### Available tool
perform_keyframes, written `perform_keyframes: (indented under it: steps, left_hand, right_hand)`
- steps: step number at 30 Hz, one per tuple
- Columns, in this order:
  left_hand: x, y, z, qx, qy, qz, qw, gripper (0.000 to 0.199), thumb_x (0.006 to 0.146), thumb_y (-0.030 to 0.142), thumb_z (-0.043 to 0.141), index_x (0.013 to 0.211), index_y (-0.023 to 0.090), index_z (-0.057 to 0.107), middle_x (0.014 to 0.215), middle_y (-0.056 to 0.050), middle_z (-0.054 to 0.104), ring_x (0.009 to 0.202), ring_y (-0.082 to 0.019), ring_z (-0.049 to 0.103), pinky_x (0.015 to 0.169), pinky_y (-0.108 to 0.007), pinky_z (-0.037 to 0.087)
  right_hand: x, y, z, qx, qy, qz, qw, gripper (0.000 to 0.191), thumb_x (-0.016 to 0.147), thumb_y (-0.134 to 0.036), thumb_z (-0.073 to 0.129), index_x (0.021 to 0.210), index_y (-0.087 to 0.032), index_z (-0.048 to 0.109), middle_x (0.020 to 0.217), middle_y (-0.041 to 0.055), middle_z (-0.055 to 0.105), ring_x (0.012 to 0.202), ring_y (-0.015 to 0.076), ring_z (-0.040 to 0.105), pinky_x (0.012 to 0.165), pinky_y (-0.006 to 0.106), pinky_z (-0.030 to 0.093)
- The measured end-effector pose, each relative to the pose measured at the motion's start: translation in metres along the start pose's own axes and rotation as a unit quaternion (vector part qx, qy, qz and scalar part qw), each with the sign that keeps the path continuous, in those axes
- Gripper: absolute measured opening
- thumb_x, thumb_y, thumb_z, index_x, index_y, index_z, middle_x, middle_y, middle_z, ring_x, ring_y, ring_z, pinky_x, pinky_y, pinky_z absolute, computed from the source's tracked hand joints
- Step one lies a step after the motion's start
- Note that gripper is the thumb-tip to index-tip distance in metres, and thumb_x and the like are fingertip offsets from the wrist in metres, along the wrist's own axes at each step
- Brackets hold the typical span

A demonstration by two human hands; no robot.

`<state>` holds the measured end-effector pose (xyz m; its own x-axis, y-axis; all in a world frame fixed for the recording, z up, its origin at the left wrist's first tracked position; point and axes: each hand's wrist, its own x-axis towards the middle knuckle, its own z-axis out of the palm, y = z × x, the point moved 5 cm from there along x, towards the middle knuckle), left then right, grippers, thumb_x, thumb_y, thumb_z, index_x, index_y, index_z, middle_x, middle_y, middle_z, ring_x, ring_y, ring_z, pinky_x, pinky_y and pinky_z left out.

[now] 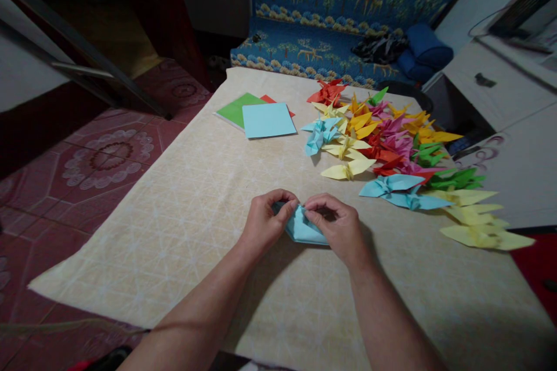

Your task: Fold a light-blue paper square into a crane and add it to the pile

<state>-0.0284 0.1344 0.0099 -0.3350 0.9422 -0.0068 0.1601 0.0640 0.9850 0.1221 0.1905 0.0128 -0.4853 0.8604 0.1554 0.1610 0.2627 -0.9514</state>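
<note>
Between my two hands is a folded piece of light blue origami paper, held just above or on the cloth near the middle of the table. My left hand pinches its left upper part between thumb and fingers. On the other side, my right hand grips the upper right part, its fingertips close to those of the left. The fingers cover much of the paper's top edge. Beyond my right hand, a light blue folded paper crane lies at the near edge of a group of finished cranes.
Square sheets, with a light blue sheet uppermost over a green sheet and a red one, lie at the far left. Several colourful paper cranes crowd the right side. A patterned blue sofa stands behind the cloth-covered table.
</note>
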Motion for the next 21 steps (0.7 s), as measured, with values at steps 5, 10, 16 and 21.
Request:
perform_keyframes:
  steps: [5,10,16,21]
  left_hand:
    - [0.001,-0.007,-0.004,-0.236,0.057,-0.072,0.967,0.036,0.083,0.041,0.068,0.111,0.021,0.060,0.083,-0.003,0.068,0.068,-0.014,0.062,0.062,-0.025,0.045]
    - [0.000,-0.009,0.005,-0.300,0.012,-0.114,0.947,0.043,0.072,0.037,0.080,0.105,0.016,0.063,0.089,-0.006,0.069,0.075,-0.015,0.064,0.067,-0.025,0.049]
    - [0.002,-0.012,0.009,-0.284,0.014,-0.108,0.953,0.037,0.062,0.026,0.086,0.093,0.014,0.068,0.081,-0.005,0.072,0.074,-0.016,0.066,0.073,-0.029,0.050]
    - [0.003,-0.013,0.006,-0.283,0.019,-0.096,0.954,0.047,0.061,0.022,0.086,0.102,0.015,0.064,0.067,0.002,0.067,0.062,-0.011,0.061,0.064,-0.024,0.047]
  right_hand:
    - [-0.003,-0.007,-0.001,-0.032,0.051,-0.050,0.997,0.009,0.081,-0.013,0.064,0.078,-0.021,0.064,0.081,0.0014,0.064,0.081,0.0173,0.062,0.075,0.030,0.048]
    - [-0.007,-0.018,-0.005,-0.090,0.155,-0.105,0.978,0.010,0.083,-0.014,0.062,0.077,-0.021,0.060,0.082,0.0023,0.060,0.081,0.0179,0.060,0.077,0.031,0.047]
    - [-0.009,-0.012,0.001,-0.042,0.124,-0.042,0.991,0.011,0.082,-0.023,0.066,0.073,-0.021,0.058,0.079,0.0016,0.061,0.076,0.0177,0.060,0.072,0.029,0.048]
    - [-0.007,0.004,0.001,0.040,0.114,0.064,0.991,0.017,0.074,-0.031,0.074,0.079,-0.019,0.062,0.073,0.0007,0.064,0.068,0.0160,0.060,0.064,0.026,0.048]
